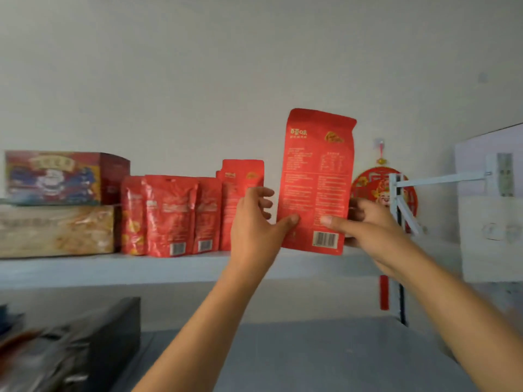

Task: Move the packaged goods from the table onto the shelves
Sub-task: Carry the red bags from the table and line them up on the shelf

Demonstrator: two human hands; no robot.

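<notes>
Red snack pouch [317,179] upright just over the shelf [113,268], right hand [373,230] pinching its lower edge, left hand [254,224] steadying by thumb (other fingers [264,203] spread free), so next, I'd say, stand it beside the row of red pouches [169,216].

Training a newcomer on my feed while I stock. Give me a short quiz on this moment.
1. True or false: the left hand and the right hand both touch the red pouch.
2. The pouch's barcode is: A at its top, B at its bottom.
3. How many boxes are stacked at the left end of the shelf?
Key: 1 true; 2 B; 3 two.
</notes>
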